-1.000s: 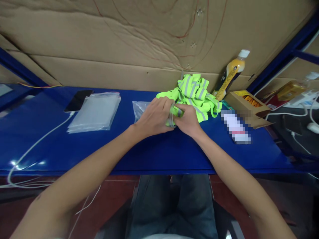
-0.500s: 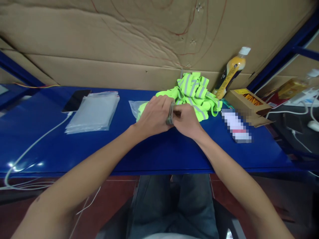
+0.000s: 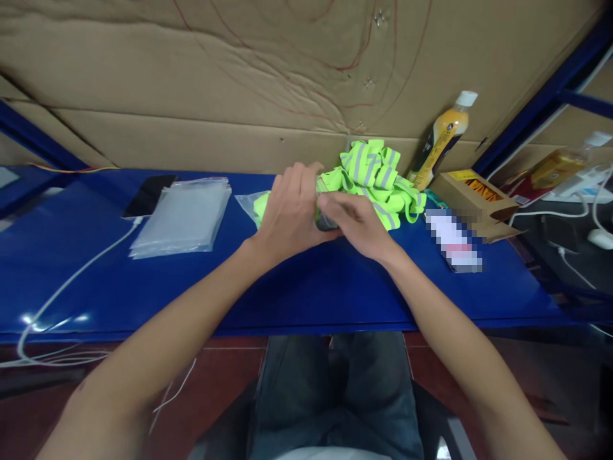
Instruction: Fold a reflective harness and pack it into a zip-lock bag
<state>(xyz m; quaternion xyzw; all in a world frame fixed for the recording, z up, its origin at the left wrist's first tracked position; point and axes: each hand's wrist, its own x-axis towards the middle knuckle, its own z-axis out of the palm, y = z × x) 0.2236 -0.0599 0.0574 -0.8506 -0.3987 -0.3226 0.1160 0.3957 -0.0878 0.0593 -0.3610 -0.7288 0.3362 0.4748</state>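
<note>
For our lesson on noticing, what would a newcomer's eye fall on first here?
Probably the neon striped straps, heaped on the blue table before brown cardboard. Nearer, the left hand grips a clear bag, with the right hand at its right end. A yellow bottle is right of the heap.

Left on the blue counter (image 3: 311,287), a flat stack of clear plastic bags (image 3: 182,220) overlaps a flat black device (image 3: 144,197). A loose heap of neon yellow-green fabric straps (image 3: 371,169) lies far, right of centre, before a brown cardboard wall (image 3: 143,76); right of it come a yellow plastic bottle (image 3: 440,140) and, nearer, an open brown cardboard box (image 3: 493,209).
</note>
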